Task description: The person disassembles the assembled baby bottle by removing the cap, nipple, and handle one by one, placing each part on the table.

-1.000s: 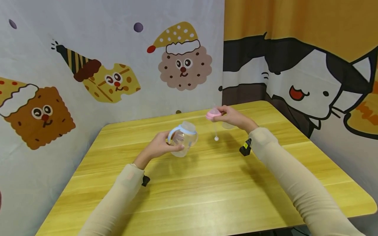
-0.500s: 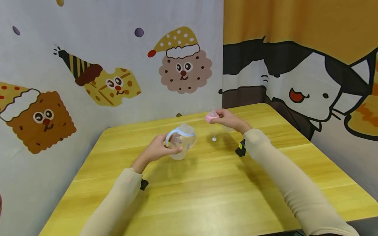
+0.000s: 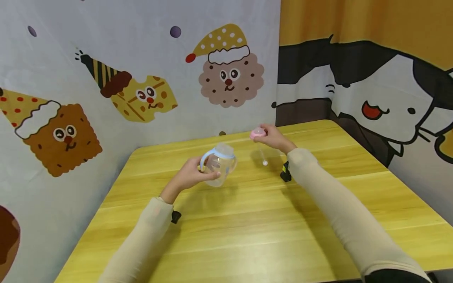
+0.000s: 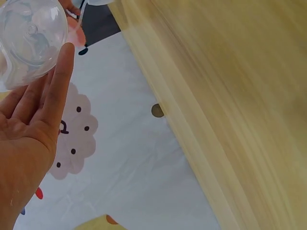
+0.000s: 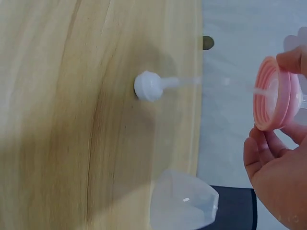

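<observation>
In the head view, my left hand (image 3: 189,173) grips a clear baby bottle (image 3: 222,166) with a pale blue collar and handles. Its mouth faces up, tilted slightly right, and the thumb lies across the near side. From the left wrist, the bottle's clear base (image 4: 32,36) shows beside extended fingers. Farther back and to the right, my right hand (image 3: 277,138) pinches a pink screw ring (image 3: 257,134) with a clear nipple. A thin straw hangs from it, ending in a white weight (image 3: 265,162). The right wrist view shows the ring's threaded underside (image 5: 268,96) between thumb and fingers.
A translucent cap (image 5: 184,202) stands on the wooden table (image 3: 219,236) below the right hand; the hand hides it in the head view. Behind the table hang a cartoon-printed cloth (image 3: 159,129) and an orange curtain (image 3: 354,19). Each wrist wears a black device.
The head view has swung slightly right. Both hands have shifted a little left over the table, still holding bottle and ring. The straw now slants, and the right hand has come to cover the cap.
</observation>
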`<action>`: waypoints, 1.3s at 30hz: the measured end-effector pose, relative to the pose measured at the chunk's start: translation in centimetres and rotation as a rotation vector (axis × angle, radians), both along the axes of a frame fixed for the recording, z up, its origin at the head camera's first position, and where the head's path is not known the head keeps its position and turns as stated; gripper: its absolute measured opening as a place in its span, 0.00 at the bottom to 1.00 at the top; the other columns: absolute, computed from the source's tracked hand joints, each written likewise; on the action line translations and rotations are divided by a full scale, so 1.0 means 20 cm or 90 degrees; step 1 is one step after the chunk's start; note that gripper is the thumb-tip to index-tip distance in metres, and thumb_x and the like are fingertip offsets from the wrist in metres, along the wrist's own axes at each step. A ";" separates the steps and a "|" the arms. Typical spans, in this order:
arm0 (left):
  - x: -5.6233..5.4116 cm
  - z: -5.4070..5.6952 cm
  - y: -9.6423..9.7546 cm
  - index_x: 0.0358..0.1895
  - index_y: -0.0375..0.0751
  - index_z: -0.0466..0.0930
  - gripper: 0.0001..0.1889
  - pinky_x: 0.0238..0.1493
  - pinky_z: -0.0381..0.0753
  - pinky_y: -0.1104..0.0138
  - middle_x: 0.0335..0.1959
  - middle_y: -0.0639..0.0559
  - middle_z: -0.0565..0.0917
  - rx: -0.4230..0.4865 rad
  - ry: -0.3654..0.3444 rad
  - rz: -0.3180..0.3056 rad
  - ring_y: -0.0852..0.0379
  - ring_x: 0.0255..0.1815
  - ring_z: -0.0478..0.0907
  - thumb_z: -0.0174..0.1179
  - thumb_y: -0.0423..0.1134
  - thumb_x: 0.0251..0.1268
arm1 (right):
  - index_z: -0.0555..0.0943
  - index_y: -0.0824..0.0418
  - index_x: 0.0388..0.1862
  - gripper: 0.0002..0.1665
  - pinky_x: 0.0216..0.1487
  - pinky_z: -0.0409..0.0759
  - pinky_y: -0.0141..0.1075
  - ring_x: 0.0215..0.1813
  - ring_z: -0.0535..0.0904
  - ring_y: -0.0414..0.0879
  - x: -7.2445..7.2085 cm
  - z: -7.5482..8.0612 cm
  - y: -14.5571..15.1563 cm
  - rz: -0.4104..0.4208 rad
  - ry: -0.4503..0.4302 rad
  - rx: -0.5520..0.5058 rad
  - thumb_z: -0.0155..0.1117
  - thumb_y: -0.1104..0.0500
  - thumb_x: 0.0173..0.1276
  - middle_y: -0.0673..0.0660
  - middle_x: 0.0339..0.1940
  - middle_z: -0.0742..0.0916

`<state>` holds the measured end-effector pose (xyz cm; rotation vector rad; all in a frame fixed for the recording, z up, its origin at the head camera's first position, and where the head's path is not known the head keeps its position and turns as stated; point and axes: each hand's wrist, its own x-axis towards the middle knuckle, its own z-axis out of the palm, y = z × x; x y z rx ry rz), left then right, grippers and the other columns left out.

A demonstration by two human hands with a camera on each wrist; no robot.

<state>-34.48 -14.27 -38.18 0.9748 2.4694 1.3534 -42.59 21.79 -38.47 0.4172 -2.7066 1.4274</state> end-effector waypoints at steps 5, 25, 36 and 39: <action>0.00 -0.02 -0.02 0.67 0.50 0.81 0.27 0.47 0.90 0.57 0.56 0.48 0.87 0.009 -0.011 0.011 0.51 0.51 0.88 0.75 0.51 0.67 | 0.70 0.78 0.73 0.36 0.63 0.79 0.50 0.57 0.79 0.61 -0.06 -0.05 -0.02 -0.032 0.016 0.009 0.70 0.60 0.74 0.75 0.62 0.81; -0.01 -0.05 -0.06 0.66 0.40 0.81 0.26 0.48 0.90 0.55 0.57 0.41 0.86 0.039 -0.025 0.027 0.46 0.52 0.86 0.75 0.45 0.68 | 0.72 0.80 0.69 0.36 0.71 0.74 0.58 0.66 0.76 0.70 -0.13 -0.26 -0.06 -0.181 -0.006 0.107 0.65 0.52 0.76 0.78 0.64 0.79; -0.02 -0.02 -0.13 0.64 0.42 0.81 0.26 0.48 0.90 0.54 0.57 0.41 0.86 0.019 -0.024 0.060 0.44 0.54 0.86 0.75 0.47 0.67 | 0.70 0.79 0.73 0.39 0.73 0.74 0.57 0.68 0.75 0.70 -0.14 -0.24 -0.12 -0.179 -0.046 0.139 0.62 0.50 0.77 0.77 0.67 0.79; -0.03 -0.02 -0.13 0.64 0.43 0.82 0.26 0.47 0.90 0.54 0.57 0.42 0.86 0.013 -0.020 0.064 0.45 0.53 0.86 0.75 0.48 0.66 | 0.67 0.78 0.76 0.40 0.76 0.71 0.57 0.71 0.73 0.70 -0.16 -0.23 -0.13 -0.175 -0.070 0.152 0.61 0.49 0.79 0.77 0.70 0.77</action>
